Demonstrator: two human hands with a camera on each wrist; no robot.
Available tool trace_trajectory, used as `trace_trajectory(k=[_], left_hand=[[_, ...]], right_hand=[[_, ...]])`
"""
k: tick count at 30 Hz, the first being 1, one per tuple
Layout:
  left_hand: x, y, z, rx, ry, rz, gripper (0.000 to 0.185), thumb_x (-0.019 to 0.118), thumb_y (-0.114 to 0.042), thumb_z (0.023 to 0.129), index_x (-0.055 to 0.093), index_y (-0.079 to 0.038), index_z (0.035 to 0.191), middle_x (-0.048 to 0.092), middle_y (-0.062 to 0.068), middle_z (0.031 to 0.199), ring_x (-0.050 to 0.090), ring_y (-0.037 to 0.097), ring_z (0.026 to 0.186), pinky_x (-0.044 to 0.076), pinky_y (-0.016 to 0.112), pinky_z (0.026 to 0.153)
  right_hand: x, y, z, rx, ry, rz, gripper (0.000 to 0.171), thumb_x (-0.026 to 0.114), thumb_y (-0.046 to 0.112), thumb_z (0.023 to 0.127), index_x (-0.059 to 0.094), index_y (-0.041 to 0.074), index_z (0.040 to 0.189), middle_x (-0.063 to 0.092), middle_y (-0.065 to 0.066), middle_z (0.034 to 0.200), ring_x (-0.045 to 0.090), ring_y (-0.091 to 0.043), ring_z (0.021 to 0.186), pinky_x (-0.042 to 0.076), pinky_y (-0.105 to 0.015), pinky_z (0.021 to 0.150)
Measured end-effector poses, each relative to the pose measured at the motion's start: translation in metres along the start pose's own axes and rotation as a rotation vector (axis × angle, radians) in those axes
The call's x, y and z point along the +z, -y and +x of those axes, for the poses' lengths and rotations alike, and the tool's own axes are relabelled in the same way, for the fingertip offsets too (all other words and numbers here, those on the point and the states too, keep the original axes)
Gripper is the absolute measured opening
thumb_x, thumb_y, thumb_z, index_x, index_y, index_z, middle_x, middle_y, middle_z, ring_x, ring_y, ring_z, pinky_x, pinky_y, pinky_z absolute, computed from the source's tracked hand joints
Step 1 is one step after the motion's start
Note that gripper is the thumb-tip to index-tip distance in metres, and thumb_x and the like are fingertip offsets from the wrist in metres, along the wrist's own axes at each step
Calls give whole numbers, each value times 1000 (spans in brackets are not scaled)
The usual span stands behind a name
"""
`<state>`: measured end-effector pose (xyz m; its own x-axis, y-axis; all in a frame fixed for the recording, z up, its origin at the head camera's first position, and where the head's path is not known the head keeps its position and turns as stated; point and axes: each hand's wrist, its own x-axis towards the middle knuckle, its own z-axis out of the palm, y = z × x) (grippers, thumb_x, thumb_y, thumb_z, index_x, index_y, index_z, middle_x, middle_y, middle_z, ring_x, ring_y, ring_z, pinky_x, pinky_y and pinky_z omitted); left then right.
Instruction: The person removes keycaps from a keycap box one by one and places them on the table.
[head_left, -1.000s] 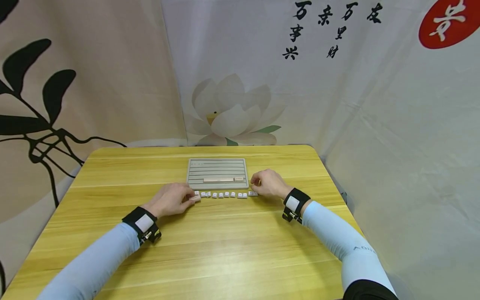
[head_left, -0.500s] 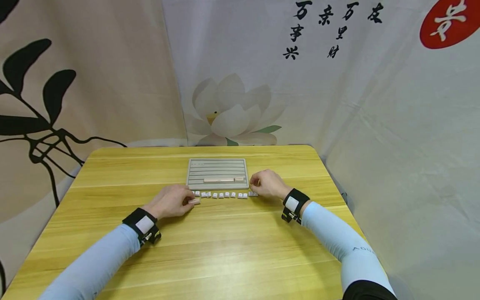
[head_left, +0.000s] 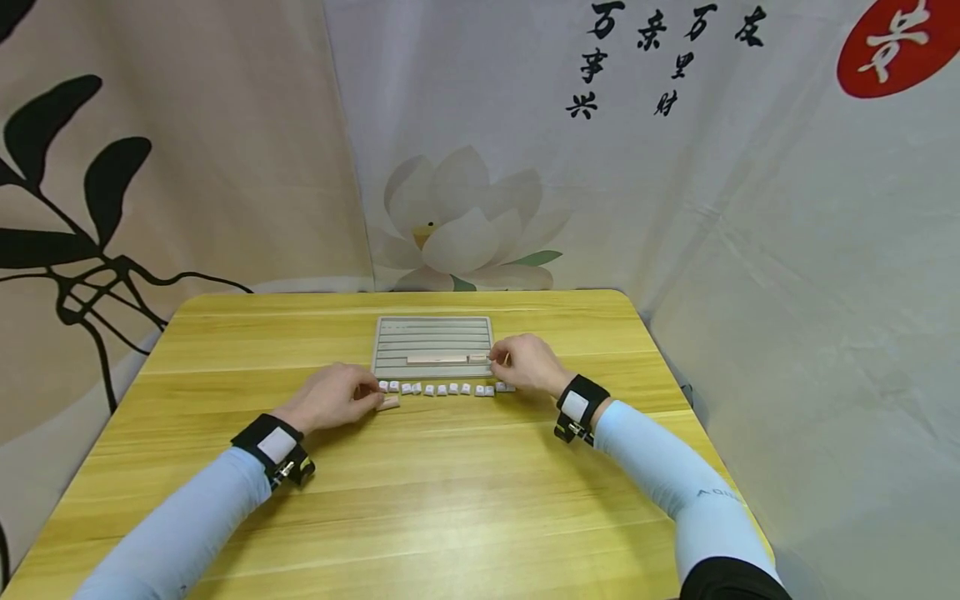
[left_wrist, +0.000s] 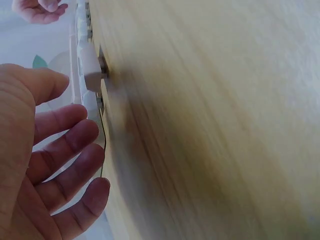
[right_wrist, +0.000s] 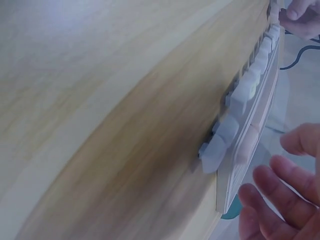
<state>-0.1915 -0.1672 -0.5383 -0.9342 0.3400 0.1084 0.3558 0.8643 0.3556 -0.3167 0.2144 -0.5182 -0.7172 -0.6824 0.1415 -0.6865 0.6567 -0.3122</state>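
Left hand (head_left: pixel 335 397) rests on the yellow wooden table (head_left: pixel 420 500), fingers loosely curled at a pale pink keycap (head_left: pixel 387 404) lying at the left end of the row of small white keycaps (head_left: pixel 442 389); wrist view shows its fingers relaxed, spread, holding nothing; right hand (head_left: pixel 521 364) sits at the right edge of the grey slotted rectangular tray (head_left: pixel 432 333), fingertips bunched, cannot tell what they pinch.

Makeshift recording booth: printed cloth backdrops (head_left: pixel 750 250) enclose table (head_left: pixel 450 500).
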Motion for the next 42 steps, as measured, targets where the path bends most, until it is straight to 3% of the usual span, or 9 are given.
trace_trajectory(k=[7, 14, 23, 31, 42], left_hand=[[-5, 7, -1, -11, -30, -11, 14, 79, -30, 103, 87, -19, 105, 79, -9, 90, 67, 4, 80, 57, 34, 74], [-10, 11, -1, -68, -72, -18, 19, 77, -32, 105, 85, -15, 109, 80, -4, 90, 68, 7, 79, 58, 36, 73], [-12, 15, -2, -93, -57, -5, 23, 74, -31, 106, 85, -11, 114, 81, -1, 93, 69, 9, 80, 58, 38, 74], [-13, 19, -3, -157, -50, 21, 39, 73, -31, 106, 76, -3, 133, 83, 10, 107, 76, 21, 89, 62, 47, 80], [-10, 18, -3, -154, -49, 28, 38, 75, -32, 106, 77, -5, 133, 83, 9, 109, 76, 21, 90, 63, 49, 83]], right_hand=[[3, 9, 9, -4, -55, 3, 20, 77, 30, 103, 85, 14, 113, 84, -4, 105, 71, -12, 81, 56, -28, 71], [8, 14, 18, -16, -71, 20, 24, 80, 32, 102, 84, 13, 117, 85, -6, 113, 68, -17, 79, 51, -29, 67], [17, 25, 31, -68, -56, -38, 30, 80, 36, 102, 85, 14, 122, 85, -5, 119, 80, -25, 107, 65, -42, 86], [26, 32, 42, -97, -18, -84, 32, 80, 36, 103, 85, 13, 125, 84, -4, 114, 76, -20, 96, 62, -35, 79], [37, 37, 51, -137, -9, -151, 28, 80, 35, 105, 85, 16, 124, 80, -3, 109, 74, -22, 101, 64, -37, 80]])
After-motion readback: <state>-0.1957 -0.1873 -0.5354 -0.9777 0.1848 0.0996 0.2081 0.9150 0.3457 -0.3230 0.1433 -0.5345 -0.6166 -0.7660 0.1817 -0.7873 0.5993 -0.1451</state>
